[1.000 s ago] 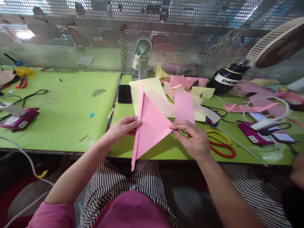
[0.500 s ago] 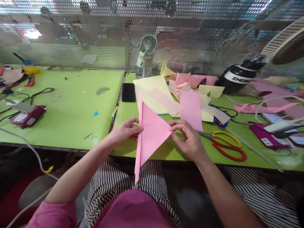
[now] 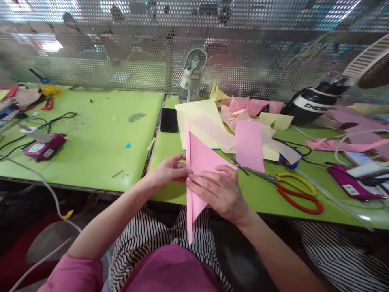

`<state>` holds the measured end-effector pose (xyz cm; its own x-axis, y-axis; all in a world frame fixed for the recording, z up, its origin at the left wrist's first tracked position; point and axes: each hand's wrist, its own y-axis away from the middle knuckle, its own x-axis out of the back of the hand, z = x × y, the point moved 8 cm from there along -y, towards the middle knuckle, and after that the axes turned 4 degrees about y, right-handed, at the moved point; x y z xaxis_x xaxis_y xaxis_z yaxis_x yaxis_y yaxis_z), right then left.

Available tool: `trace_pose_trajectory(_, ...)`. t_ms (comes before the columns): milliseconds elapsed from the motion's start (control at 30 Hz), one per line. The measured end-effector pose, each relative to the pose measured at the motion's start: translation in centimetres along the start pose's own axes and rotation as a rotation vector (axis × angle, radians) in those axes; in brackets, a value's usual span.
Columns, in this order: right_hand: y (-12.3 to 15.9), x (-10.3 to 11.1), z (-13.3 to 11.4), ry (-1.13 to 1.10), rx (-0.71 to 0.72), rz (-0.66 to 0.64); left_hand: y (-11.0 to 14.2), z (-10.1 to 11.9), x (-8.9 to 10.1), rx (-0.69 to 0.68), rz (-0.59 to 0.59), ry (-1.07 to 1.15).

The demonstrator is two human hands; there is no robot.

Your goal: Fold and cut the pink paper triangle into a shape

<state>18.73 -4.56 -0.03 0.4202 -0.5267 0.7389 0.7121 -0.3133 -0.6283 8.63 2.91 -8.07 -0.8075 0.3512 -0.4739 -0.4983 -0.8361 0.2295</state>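
Observation:
A pink paper folded into a triangle [image 3: 199, 156] stands at the near edge of the green table [image 3: 91, 138], its lower point hanging over my lap. My left hand [image 3: 168, 172] pinches its long left edge with the fingers closed on it. My right hand [image 3: 217, 190] lies across the triangle's middle, fingers stretched toward the left edge and pressing on the paper.
Yellow and pink paper sheets [image 3: 212, 125] lie piled behind the triangle. Scissors with yellow and red handles [image 3: 291, 190] lie to the right. A black phone [image 3: 169, 120], a water bottle [image 3: 191, 77], a black bottle [image 3: 313, 106], cables and purple devices [image 3: 44, 148] are about.
My right hand has moved left from the triangle's right corner onto its middle, bringing that corner toward the left edge. The view has shifted slightly left.

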Motion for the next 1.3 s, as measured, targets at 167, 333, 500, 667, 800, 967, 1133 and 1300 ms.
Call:
trace_pose_trajectory(167,-0.5,0.0,1.3,-0.27,-0.166,-0.039,0.2,0.0,-0.7,-0.029,-0.069,-0.038)
trace_pose_trajectory(333,-1.0,-1.3,2.4,-0.534,-0.391,-0.205,0.3,1.7,-0.1,-0.21,0.06,-0.115)
trace_pose_trajectory(500,0.5,-3.3,4.0,-0.664,-0.733,-0.393,0.7,2.3,-1.3,-0.292,-0.052,-0.175)
trace_pose_trajectory(667,1.3,-3.7,4.7,-0.646,-0.871,-0.363,0.8,2.0,-1.7,-0.303,-0.076,-0.291)
trace_pose_trajectory(800,-0.1,-2.6,3.8,-0.654,-0.721,-0.292,0.4,2.1,-0.9,-0.263,0.025,-0.232)
trace_pose_trajectory(967,-1.5,-0.2,1.2,-0.537,-0.266,-0.239,0.3,2.5,0.4,-0.229,0.12,-0.127)
trace_pose_trajectory(1133,-1.2,2.4,0.6,-0.234,-0.118,0.005,0.6,1.2,0.1,-0.046,0.039,-0.005)
trace_pose_trajectory(1300,-1.2,2.3,-0.2,-0.22,-0.053,0.005,0.8,0.6,-0.1,0.054,0.057,0.056)
